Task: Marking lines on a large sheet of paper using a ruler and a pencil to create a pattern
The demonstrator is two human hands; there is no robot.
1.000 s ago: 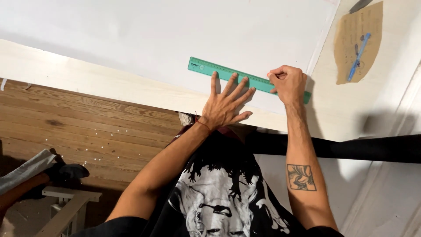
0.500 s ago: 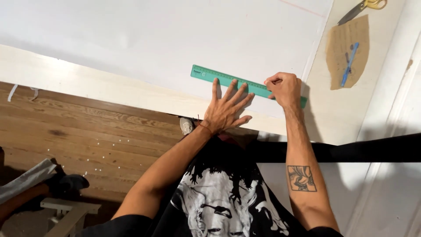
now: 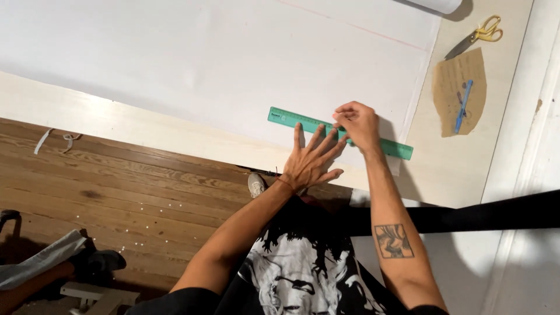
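A green ruler [image 3: 291, 119] lies slanted on a large white sheet [image 3: 221, 58] that covers a pale wooden table [image 3: 116, 119]. My left hand [image 3: 312, 160] is spread flat with its fingers apart, the fingertips pressing on the ruler's near edge. My right hand [image 3: 357, 123] is closed at the ruler's upper edge, fingers pinched as if on a thin marking tool that I cannot make out.
At the table's right end lie yellow-handled scissors [image 3: 478, 35], a brown paper piece [image 3: 461, 90] and a blue pen [image 3: 464, 106] on it. A white roll [image 3: 434, 4] sits at the top edge. Wooden floor [image 3: 116, 198] and another person's shoe [image 3: 99, 261] are lower left.
Both hands stay on the ruler. The view has drifted a little, bringing the scissors into sight at the top right.
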